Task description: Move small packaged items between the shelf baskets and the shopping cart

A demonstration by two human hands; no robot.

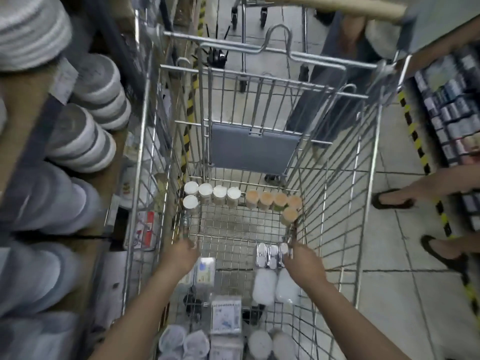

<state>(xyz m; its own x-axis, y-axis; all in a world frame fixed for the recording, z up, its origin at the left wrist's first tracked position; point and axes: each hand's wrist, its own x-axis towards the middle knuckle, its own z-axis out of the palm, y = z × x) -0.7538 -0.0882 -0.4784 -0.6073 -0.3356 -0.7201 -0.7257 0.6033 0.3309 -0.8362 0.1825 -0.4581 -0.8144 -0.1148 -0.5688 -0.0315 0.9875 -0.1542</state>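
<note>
Head view, looking down into wire cart (337,193).

Both hands reaching deep into cart. Left hand (181,255) over the left part of the cart floor; fingers curled, possibly on a clear item, but blurred: cannot tell. Right hand (302,258) just beside foil packs (271,254), touching or nearly so; grip also unclear, fingers hidden behind the knuckles.

Contents, far to near: row of white-lid jars (213,194) far left, orange-lid jars (275,201) far right, all upright against the far wall. Foil packs mid right, soft white pouches (275,285) behind them, flat carton (205,271) mid left, blister card (225,317) near centre, tubs (184,342) at near edge.

Handling estimate: jars light, rigid, smooth; best taken around the body below the lid. Foil packs slick, crushable; pinch at short ends. Pouches limp; scoop from under.

Shelf (85,183) left holds stacked round lidded containers.
</note>
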